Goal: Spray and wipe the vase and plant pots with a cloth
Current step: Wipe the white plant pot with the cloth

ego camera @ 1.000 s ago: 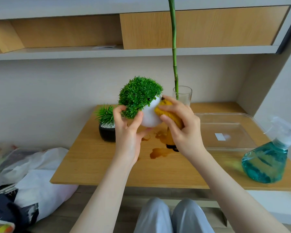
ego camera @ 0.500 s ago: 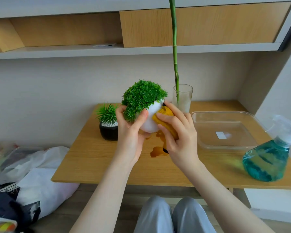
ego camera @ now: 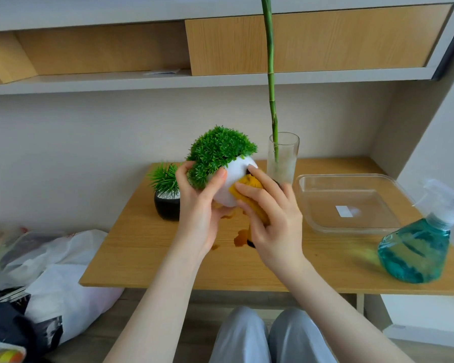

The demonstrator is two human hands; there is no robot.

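Observation:
My left hand [ego camera: 198,208] grips a round white plant pot [ego camera: 235,179] with bushy green foliage, held tilted above the wooden table [ego camera: 147,247]. My right hand [ego camera: 273,218] holds a yellow cloth [ego camera: 249,195] pressed against the pot's right underside. A small black pot [ego camera: 167,205] with spiky green leaves stands on the table to the left. Behind my right hand stands a clear glass vase [ego camera: 283,158] with a tall green stem. The teal spray bottle [ego camera: 419,247] stands at the table's right front.
A clear plastic tray [ego camera: 346,200] lies on the table's right half. Wet brown patches [ego camera: 240,238] mark the wood below my hands. Shelves run along the wall above. Plastic bags [ego camera: 50,271] lie on the floor at the left. My knees show below the table edge.
My right hand has slid the cloth lower round the pot's side. The pot has turned a little in my left hand, with more white surface showing.

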